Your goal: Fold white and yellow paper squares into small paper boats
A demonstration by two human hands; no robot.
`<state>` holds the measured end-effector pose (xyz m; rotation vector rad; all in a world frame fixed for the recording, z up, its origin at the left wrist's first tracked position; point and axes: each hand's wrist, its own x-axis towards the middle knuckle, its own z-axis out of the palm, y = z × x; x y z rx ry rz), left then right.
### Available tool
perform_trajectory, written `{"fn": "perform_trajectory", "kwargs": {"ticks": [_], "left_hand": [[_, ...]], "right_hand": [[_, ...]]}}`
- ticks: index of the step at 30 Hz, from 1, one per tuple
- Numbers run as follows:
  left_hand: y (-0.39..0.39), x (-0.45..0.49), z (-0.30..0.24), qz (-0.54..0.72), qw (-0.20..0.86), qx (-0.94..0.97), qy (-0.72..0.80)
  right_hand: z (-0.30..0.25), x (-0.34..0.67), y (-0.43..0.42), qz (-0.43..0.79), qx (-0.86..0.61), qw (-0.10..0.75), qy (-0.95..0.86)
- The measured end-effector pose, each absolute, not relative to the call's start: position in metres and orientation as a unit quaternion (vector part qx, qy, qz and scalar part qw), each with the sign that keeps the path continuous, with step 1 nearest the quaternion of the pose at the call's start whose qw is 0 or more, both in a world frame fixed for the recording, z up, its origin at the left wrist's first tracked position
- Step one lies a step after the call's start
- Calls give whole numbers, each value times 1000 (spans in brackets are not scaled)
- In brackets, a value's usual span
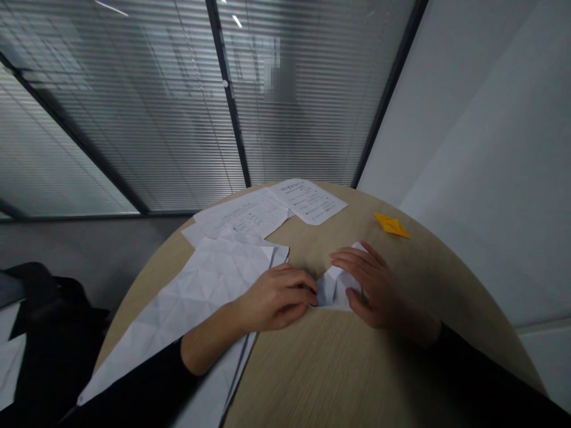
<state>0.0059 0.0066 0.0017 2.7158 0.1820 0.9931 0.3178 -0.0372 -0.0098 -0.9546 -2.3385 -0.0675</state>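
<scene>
Grasps folded white paper (336,291) by its left edge with left hand (279,297) and by its right side with right hand (378,288). Holds it on wooden table (321,368), right of creased white sheet (200,285), nearer than yellow folded piece (392,226).

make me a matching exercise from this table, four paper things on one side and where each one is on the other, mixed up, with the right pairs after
Things:
1. yellow folded paper
2. printed sheets
3. large creased white sheet
4. small folded white paper

Places:
A. crossed by the left forearm in this view
B. at the left hand and the right hand
C. beyond the right hand, toward the right edge of the table
D. at the far side of the table, beyond the creased sheet

Right pairs: 1-C, 2-D, 3-A, 4-B
</scene>
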Motion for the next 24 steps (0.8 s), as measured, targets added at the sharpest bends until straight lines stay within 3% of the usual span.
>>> {"fn": "perform_trajectory", "kwargs": {"ticks": [8,12,24], "left_hand": [[13,-2,3,403,-1,879,254],[18,-3,0,362,-22,870,334],[6,5,10,377,47,897,225]], "right_hand": [[-20,354,-13,24,-360,355,-862],[-22,357,-10,44,-354,392,-848],[-4,314,-38,-6,-336,415,-846]]}}
